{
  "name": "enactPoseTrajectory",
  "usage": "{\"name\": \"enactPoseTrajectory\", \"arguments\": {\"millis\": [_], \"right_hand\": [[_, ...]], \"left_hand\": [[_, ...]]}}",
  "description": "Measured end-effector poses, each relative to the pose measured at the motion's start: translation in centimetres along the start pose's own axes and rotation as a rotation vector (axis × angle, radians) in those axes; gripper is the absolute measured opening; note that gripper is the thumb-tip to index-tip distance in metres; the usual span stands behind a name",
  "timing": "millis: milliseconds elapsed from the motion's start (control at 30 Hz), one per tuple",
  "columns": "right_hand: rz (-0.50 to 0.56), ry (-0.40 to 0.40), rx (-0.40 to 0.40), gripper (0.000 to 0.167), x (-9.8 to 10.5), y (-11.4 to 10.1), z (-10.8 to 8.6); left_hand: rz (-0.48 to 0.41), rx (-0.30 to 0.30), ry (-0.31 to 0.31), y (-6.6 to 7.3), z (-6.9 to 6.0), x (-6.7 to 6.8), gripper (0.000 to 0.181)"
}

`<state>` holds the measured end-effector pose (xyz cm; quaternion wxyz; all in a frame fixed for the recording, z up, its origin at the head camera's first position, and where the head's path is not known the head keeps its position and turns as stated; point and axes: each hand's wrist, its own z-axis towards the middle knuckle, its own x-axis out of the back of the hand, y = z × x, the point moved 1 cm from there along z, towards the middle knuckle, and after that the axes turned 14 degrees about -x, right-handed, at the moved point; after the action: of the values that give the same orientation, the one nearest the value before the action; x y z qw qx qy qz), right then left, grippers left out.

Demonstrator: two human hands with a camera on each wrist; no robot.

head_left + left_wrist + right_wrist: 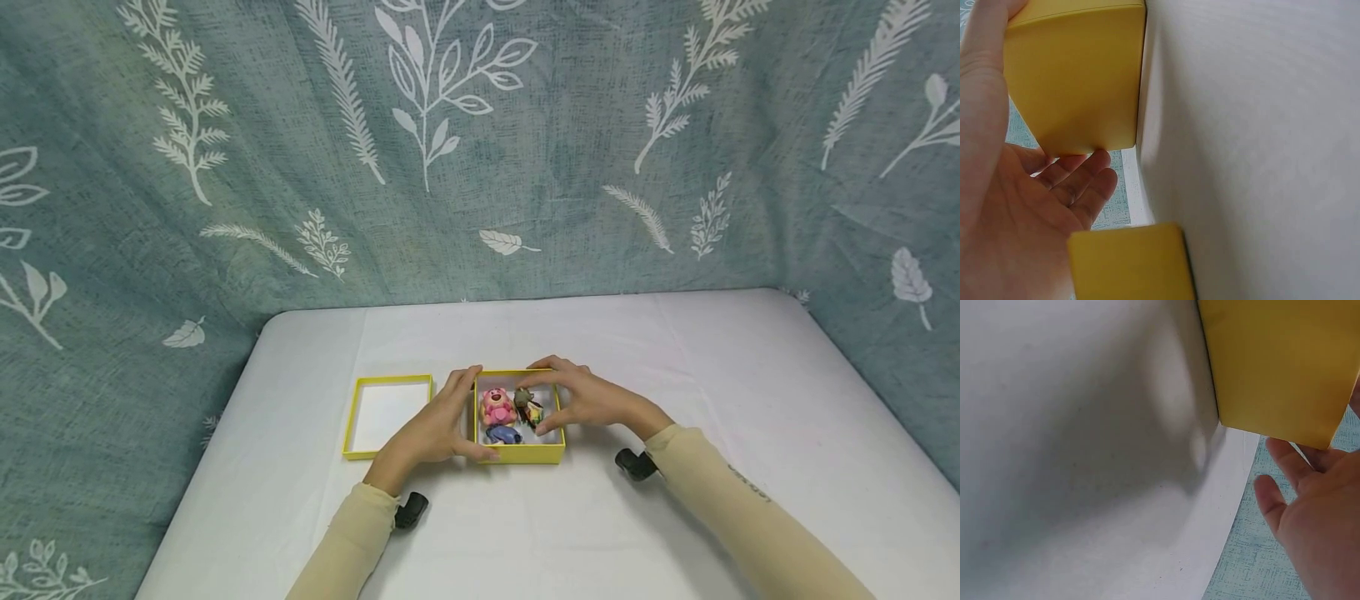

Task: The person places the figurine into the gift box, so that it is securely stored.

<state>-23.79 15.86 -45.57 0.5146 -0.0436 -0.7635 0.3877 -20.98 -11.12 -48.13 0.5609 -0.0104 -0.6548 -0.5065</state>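
A shallow yellow box (521,454) with a white inside stands on the table. In it lie a pink bear figurine (498,407), a blue figurine (503,435) and a small grey-brown and multicoloured figure or pair of figures (529,407). My left hand (432,427) holds the box's left side, thumb at the front wall and fingers round the back corner, as the left wrist view confirms. From the right, my right hand (592,400) reaches over the rim, with thumb and a finger by the multicoloured figure. Whether they pinch it is unclear; other fingers (1282,456) are at the back wall.
Left of the box lies a yellow-edged lid (388,417), its white inside up, partly behind my left hand. A white cloth (547,533) covers the table. Behind it hangs a green-blue curtain (562,167) with white leaf prints. Black wrist cameras (411,510) sit beneath both wrists.
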Motion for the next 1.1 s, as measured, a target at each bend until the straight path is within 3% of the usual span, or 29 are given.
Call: {"name": "enactPoseTrajectory", "arguments": {"millis": [733, 1100], "right_hand": [[0.009, -0.258, -0.005, 0.059, 1.3, -0.4, 0.9], [-0.084, -0.354, -0.006, 0.063, 1.8, -0.9, 1.8]], "left_hand": [[-0.002, 0.000, -0.006, 0.0, 0.0, 0.0, 0.129], [0.013, -0.013, 0.002, 0.1, 0.0, 0.2, 0.129]]}}
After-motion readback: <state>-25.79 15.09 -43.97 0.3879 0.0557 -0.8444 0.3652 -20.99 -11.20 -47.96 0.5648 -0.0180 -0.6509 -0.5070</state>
